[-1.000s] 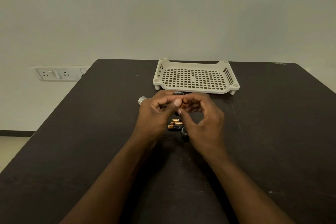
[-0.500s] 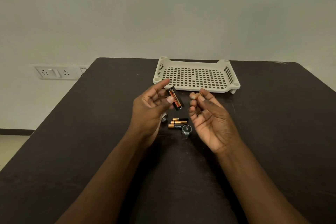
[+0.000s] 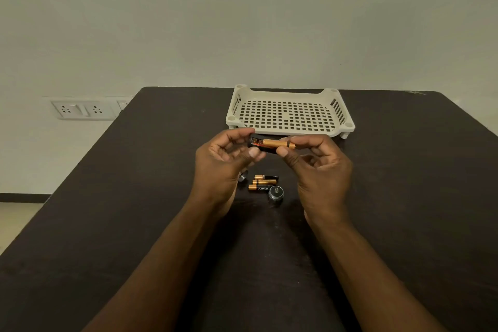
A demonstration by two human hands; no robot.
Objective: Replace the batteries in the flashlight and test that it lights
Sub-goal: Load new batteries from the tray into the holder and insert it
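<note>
At the left edge of the view a wall socket plate sits beside the dark surface. Moving right, the left hand is raised above the surface, its thumb and fingers closed around the dark end of a battery holder. A copper-coloured battery lies along the holder, and the right hand pinches the battery's right end between thumb and forefinger, apparently seating it in its slot. Beneath the hands, three loose batteries lie close together on the surface, one showing its brand lettering. Just left of them, a metal end of what looks like the flashlight body peeks out from under the left hand; most of it is hidden. Just right of the loose cells rests a round metal cap, with a small spring or stud at its centre. Behind everything stands a perforated cream tray, with nothing in it.

By my reading, the task is roughly midway: the flashlight is opened and the holder is out, with a cell going in. I cannot tell whether the loose batteries are old or new. Left to do: fill the holder, slide it into the body, screw the cap on, and switch the light on.
</note>
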